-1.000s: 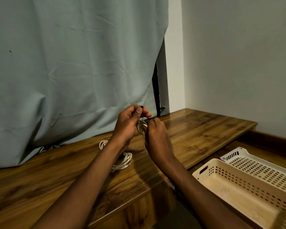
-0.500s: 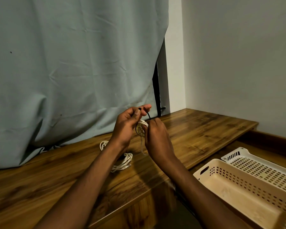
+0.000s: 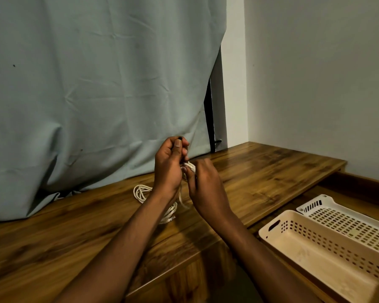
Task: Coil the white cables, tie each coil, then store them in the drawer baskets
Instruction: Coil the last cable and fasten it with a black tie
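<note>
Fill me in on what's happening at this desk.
A person is tying a small coil of white cable, held up between both hands. The left hand pinches a thin black tie; the right hand grips the coil. Another white cable lies on the wooden desk. Two baskets wait nearby.

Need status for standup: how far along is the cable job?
Done: nothing stored; the beige basket and white basket show no coils. In hand: both hands tying a small white coil. Left: the loose cable on the desk.
</note>
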